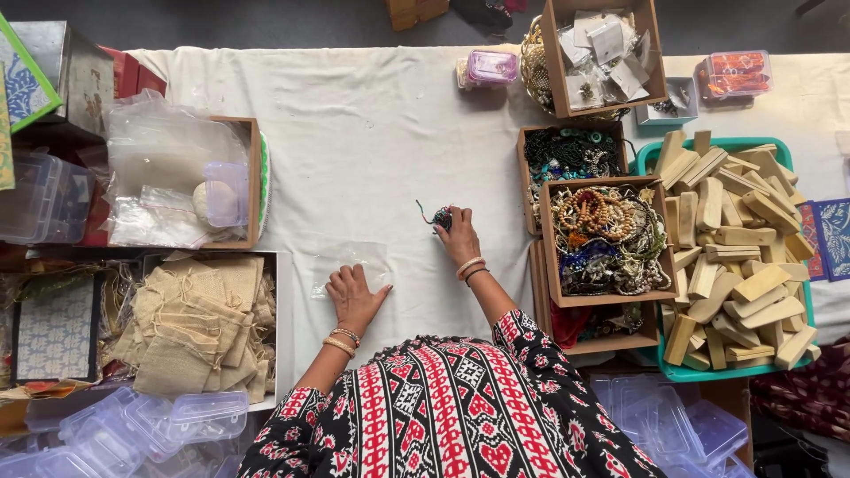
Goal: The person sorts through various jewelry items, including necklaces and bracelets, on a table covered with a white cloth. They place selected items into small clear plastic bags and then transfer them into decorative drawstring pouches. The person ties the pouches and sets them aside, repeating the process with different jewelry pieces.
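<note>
Pinching a small, light, limp dark beaded trinket (441, 216) in my right hand (460, 239), I'm flattening my open left hand (352, 296) on the slippery clear plastic pouch (350, 265) at seven o'clock.

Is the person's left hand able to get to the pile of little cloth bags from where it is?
Probably yes. The left hand rests flat on a clear plastic bag on the white cloth, and the burlap pouches lie in an open tray just to its left, nothing between.

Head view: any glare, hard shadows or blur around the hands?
Head view: soft, even light on the white cloth, no hard shadows; the left hand rests on a clear plastic bag that barely shows; the right hand holds a small dark beaded piece, too small to resolve.
</note>
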